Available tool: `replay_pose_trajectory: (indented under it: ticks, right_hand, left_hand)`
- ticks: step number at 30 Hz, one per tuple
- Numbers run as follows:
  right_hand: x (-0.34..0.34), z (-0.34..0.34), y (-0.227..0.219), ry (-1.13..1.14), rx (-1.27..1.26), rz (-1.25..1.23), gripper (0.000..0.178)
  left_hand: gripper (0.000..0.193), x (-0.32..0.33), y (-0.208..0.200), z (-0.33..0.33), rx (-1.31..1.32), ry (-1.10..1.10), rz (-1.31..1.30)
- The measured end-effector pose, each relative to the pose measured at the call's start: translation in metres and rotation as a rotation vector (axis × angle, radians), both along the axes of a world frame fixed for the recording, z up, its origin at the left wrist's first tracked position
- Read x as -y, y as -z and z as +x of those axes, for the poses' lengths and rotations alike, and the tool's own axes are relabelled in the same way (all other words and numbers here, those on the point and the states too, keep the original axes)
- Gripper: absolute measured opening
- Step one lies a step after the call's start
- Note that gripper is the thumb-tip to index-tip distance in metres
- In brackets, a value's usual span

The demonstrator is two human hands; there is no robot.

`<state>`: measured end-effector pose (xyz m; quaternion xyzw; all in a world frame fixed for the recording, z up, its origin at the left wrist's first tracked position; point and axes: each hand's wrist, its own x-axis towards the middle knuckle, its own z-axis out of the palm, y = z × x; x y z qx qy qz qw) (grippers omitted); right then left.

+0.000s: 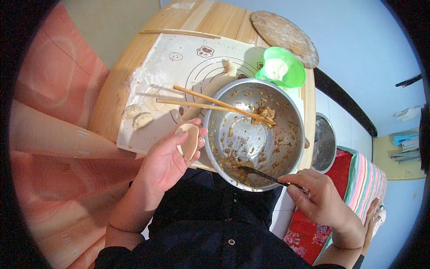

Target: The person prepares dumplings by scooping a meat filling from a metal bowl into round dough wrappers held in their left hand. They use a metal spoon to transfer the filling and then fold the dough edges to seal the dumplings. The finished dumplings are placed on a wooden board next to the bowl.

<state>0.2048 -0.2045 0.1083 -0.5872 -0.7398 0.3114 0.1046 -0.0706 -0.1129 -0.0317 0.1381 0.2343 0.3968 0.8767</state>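
Observation:
My left hand (168, 157) cradles a round, pale dough wrapper (189, 140) in its fingers, just left of a steel bowl (286, 104) smeared with brown minced filling (234, 165). My right hand (319, 197) grips the handle of a dark spoon (262, 174) whose tip rests in the filling at the bowl's near side. A pair of wooden chopsticks (210, 102) lies across the bowl's rim, their tips touching a clump of filling inside.
A white silicone mat (188, 58) covers the wooden table (215, 18), with two folded dumplings (138, 116), loose flour and dough pieces. A green bowl of flour (278, 67), a round wooden board (283, 33), a rolling stick (179, 32) and a second steel bowl (324, 143) are nearby.

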Motion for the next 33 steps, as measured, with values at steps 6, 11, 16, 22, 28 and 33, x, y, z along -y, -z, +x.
replay_pose_trajectory:
  ticks: [6, 11, 16, 22, 28, 33]
  right_hand:
    - [-0.006, 0.004, 0.012, 0.032, -0.130, -0.001, 0.015]
    - [-0.007, 0.010, 0.000, -0.171, 0.166, 0.368, 0.013]
    - [0.004, 0.022, 0.012, -0.354, 0.441, 0.535, 0.023]
    - [0.022, 0.003, 0.006, -0.294, 0.198, 0.383, 0.019]
    - [0.019, 0.005, 0.000, -0.240, 0.494, 0.460, 0.022]
    - [0.031, -0.005, 0.007, -0.276, 0.342, 0.367, 0.022]
  left_hand:
    - [0.041, 0.002, 0.002, 0.000, -0.016, 0.008, -0.005]
    - [0.041, 0.005, 0.000, -0.003, -0.057, -0.002, 0.001]
    - [0.041, 0.007, 0.001, -0.008, -0.054, -0.028, -0.007]
    - [0.042, 0.008, 0.001, -0.008, -0.061, -0.019, -0.005]
    - [0.041, 0.012, -0.002, -0.006, -0.104, -0.059, -0.089]
    - [0.042, 0.013, 0.006, -0.009, -0.039, -0.006, -0.042]
